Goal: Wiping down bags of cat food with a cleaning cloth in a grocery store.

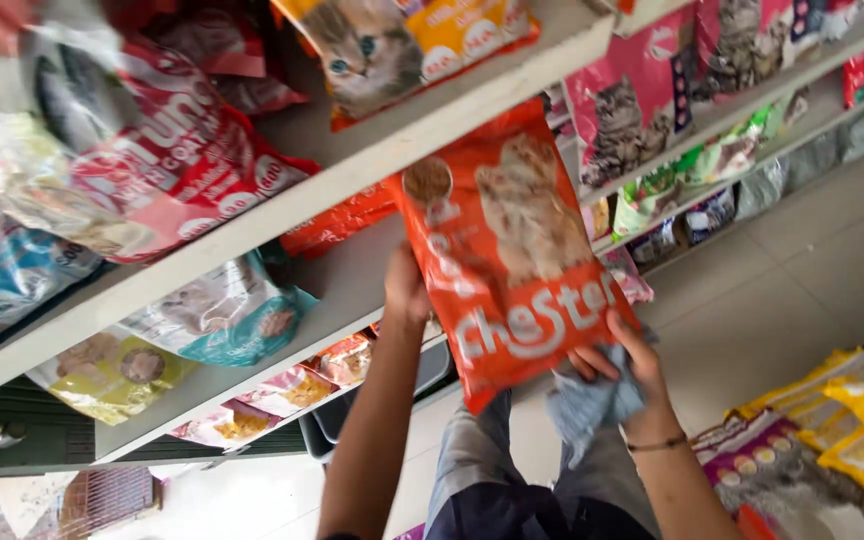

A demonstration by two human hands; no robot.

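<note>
White shelves (352, 170) crammed with pet-food packs run slantwise, and the big orange cat-food bag (512, 250) hangs at the middle shelf's front edge, long axis upright, top toward the shelf, seemingly mid-wipe. Left hand (405, 290) clamps its left edge; right hand (624, 362) pinches the bottom corner plus a blue-grey cloth (592, 405), so next likely needs steady sliding back in.

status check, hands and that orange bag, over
Left hand grips orange bag's left edge. Right hand at its lower corner, holding a blue cloth. Bag in front of the shelf, nothing blocking.
</note>
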